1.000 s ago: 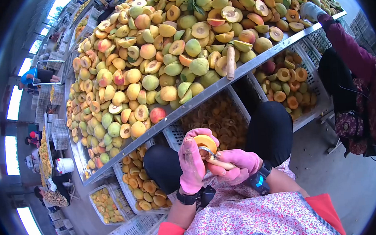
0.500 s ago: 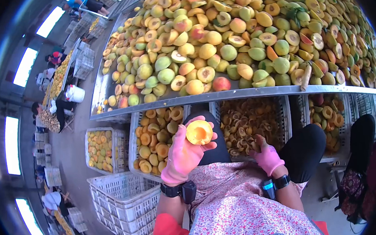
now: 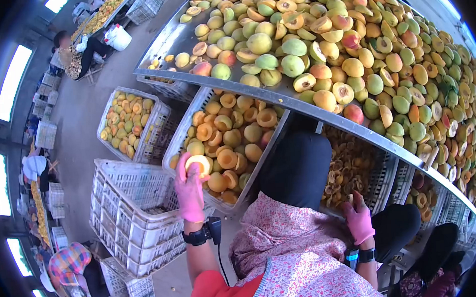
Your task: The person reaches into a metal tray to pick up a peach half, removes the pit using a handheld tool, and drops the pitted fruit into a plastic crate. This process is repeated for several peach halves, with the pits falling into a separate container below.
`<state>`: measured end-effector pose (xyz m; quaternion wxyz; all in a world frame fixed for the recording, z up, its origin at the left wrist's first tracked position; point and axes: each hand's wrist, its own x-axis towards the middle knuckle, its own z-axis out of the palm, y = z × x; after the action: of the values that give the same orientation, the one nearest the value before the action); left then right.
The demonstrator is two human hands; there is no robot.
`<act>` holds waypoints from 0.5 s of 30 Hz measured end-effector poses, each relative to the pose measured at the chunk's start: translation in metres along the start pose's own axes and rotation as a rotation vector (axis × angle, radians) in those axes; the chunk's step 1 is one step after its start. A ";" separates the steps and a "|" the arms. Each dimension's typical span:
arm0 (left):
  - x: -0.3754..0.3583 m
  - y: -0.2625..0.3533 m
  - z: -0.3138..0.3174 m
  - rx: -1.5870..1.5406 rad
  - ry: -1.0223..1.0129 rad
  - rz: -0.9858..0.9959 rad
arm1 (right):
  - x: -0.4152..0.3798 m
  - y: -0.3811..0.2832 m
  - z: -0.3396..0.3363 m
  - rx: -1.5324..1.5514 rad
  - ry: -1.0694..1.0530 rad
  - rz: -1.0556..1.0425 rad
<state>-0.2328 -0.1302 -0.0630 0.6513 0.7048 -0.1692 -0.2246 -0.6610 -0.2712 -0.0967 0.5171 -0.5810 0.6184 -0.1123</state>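
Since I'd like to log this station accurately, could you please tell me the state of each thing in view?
Left hand: gloved, holding a fruit half
Fruit half: cut open, cut face showing
Right hand: gloved, fingers bent; grip unclear
Fruit crate: well filled, many halves hollowed
Metal table: heaped with whole and cut fruit
Scrap crate: holding brownish scraps
White crates: stacked

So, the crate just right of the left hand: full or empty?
Full or close to it: fruit halves lie heaped across the crate, up near its rim.
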 end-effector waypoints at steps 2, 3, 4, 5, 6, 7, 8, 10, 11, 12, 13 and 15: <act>0.010 -0.016 0.018 -0.052 -0.112 -0.058 | -0.003 -0.009 0.002 -0.016 -0.030 0.038; 0.022 -0.027 0.030 -0.053 -0.155 -0.078 | -0.006 -0.013 0.003 -0.019 -0.059 0.084; 0.039 -0.041 0.039 -0.003 -0.234 -0.068 | -0.005 -0.005 0.006 -0.002 -0.046 0.041; 0.053 -0.052 0.048 0.046 -0.313 -0.057 | -0.007 -0.009 0.005 -0.007 -0.036 0.044; 0.064 -0.055 0.059 0.256 -0.339 -0.093 | -0.009 -0.016 0.005 -0.023 -0.040 0.048; 0.074 -0.058 0.068 0.470 -0.363 -0.125 | -0.011 -0.019 0.005 -0.036 -0.045 0.052; 0.105 -0.118 0.055 0.901 -0.324 0.603 | -0.011 -0.016 0.005 -0.020 -0.041 0.057; 0.122 -0.103 0.058 0.945 -0.330 0.523 | -0.008 -0.007 0.003 -0.060 -0.013 0.017; 0.125 -0.092 0.060 1.002 -0.339 0.425 | -0.011 -0.002 0.000 -0.104 -0.001 -0.008; 0.130 -0.070 0.063 0.953 -0.360 0.271 | -0.017 -0.016 -0.002 -0.062 -0.006 0.039; 0.122 -0.046 0.069 0.597 -0.270 0.046 | -0.020 -0.019 -0.004 -0.062 -0.001 0.045; 0.140 -0.046 0.067 0.552 -0.389 0.108 | -0.019 -0.024 -0.008 -0.060 -0.046 0.134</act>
<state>-0.1532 -0.2571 -0.1255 0.4025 0.7884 -0.3817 -0.2660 -0.6566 -0.2656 -0.0660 0.5199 -0.5560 0.6469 -0.0454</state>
